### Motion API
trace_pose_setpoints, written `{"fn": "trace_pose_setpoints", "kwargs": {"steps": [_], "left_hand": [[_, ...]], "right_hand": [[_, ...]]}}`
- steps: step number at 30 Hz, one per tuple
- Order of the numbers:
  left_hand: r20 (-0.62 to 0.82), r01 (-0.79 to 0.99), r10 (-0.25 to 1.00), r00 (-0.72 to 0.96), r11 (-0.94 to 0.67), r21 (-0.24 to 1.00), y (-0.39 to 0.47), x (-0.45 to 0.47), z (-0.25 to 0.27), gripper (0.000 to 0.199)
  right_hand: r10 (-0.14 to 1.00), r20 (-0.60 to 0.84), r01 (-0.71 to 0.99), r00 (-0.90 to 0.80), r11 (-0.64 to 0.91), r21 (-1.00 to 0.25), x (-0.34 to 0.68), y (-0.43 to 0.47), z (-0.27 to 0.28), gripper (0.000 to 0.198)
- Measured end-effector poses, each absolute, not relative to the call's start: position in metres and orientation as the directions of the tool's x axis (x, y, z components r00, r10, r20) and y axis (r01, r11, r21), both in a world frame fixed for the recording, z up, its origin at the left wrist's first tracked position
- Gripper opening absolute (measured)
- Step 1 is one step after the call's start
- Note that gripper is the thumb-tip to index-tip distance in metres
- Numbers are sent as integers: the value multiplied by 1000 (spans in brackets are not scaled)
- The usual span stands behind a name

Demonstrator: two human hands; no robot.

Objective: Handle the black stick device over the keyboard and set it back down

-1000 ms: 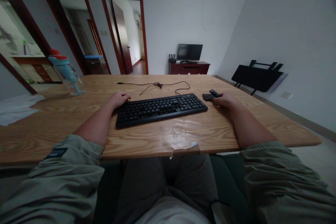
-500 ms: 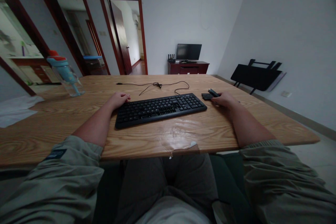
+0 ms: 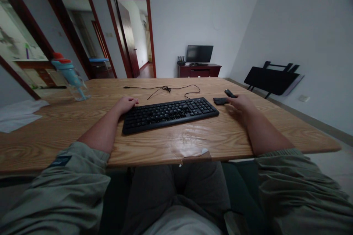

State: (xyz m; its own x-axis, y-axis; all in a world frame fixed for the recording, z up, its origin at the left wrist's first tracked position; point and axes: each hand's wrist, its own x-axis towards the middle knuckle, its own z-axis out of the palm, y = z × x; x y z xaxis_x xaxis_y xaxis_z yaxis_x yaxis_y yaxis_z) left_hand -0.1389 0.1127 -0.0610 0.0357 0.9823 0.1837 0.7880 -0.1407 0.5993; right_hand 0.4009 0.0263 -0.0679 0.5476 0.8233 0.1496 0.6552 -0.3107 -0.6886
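Observation:
A black keyboard [image 3: 171, 115] lies slightly slanted on the wooden table. My left hand [image 3: 127, 105] rests by its far left corner, fingers loosely bent and holding nothing that I can see. Right of the keyboard, my right hand [image 3: 240, 102] is closed on a small dark elongated object [image 3: 229, 93] with a shiny end, whose kind I cannot make out. That object is tilted up above the table. Just left of the fingers lies a flat black piece [image 3: 220, 101]; its right end is near or behind my fingertips.
The keyboard's black cable [image 3: 166, 88] lies loosely bundled behind it. A clear bottle with a blue and red lid [image 3: 73, 79] stands at the left, near white paper [image 3: 23, 114]. Clear tape covers part of the table's front edge [image 3: 193, 156].
My right hand has shifted a little to the right with the dark object, uncovering more of the flat black piece. My left hand stays beside the keyboard.

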Motion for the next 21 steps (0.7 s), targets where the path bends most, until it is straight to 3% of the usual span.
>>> {"fn": "trace_pose_setpoints", "kwargs": {"steps": [2, 6, 8, 11, 13, 17, 21], "left_hand": [[199, 804, 978, 56, -163, 572, 112, -138, -60, 37], [228, 818, 965, 133, -236, 524, 114, -140, -61, 36], [230, 810, 960, 162, -263, 524, 115, -140, -63, 36], [232, 806, 956, 181, -280, 521, 114, -139, -63, 37], [262, 818, 944, 199, -308, 487, 110, -135, -61, 39], [309, 806, 913, 267, -387, 449, 93, -119, -48, 42], [314, 745, 853, 416, -518, 420, 64, -94, -32, 38]], "right_hand": [[778, 232, 610, 584, -232, -757, 397, 26, -63, 22], [782, 327, 415, 530, 98, -905, 362, 21, -39, 20], [821, 380, 455, 426, 169, -874, 331, 12, -21, 29], [825, 527, 697, 206, 254, -670, 273, -5, 4, 47], [835, 549, 725, 30, 360, -587, 234, -13, 13, 53], [856, 488, 622, -171, 477, -621, 179, -12, 3, 53], [865, 473, 554, -168, 480, -680, 165, -2, -24, 51]]}}
